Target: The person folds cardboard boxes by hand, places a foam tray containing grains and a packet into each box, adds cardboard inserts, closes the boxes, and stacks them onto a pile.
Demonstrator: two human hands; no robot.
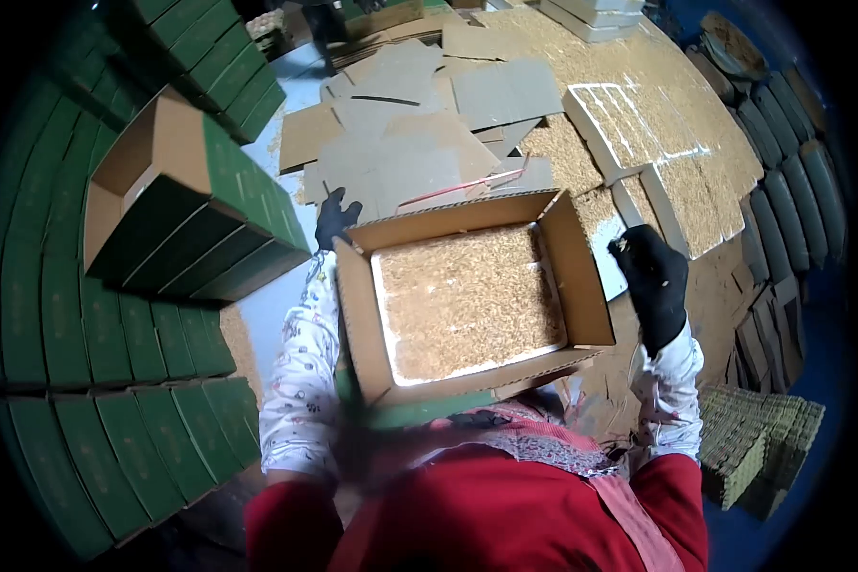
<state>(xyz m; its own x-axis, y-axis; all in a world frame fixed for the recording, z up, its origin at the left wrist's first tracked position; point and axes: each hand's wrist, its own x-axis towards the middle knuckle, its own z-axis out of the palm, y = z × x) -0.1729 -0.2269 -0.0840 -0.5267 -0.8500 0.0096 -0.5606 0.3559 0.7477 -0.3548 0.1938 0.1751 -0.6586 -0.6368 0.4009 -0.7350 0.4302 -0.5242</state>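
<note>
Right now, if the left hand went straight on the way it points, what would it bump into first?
The left hand would probably meet the flat cardboard sheets just ahead of it, though it might pass above them: its height is unclear here.

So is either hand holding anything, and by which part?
Cannot tell: the black-gloved left hand is beside the open brown cardboard box, near a corner; the black-gloved right hand is curled, hiding any grip.

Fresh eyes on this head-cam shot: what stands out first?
Probably the open cardboard box at centre, with tan flakes inside. Then the black-gloved hands: the left hand by its far left corner, the right hand off its right side. Green boxes crowd the left edge.
</note>
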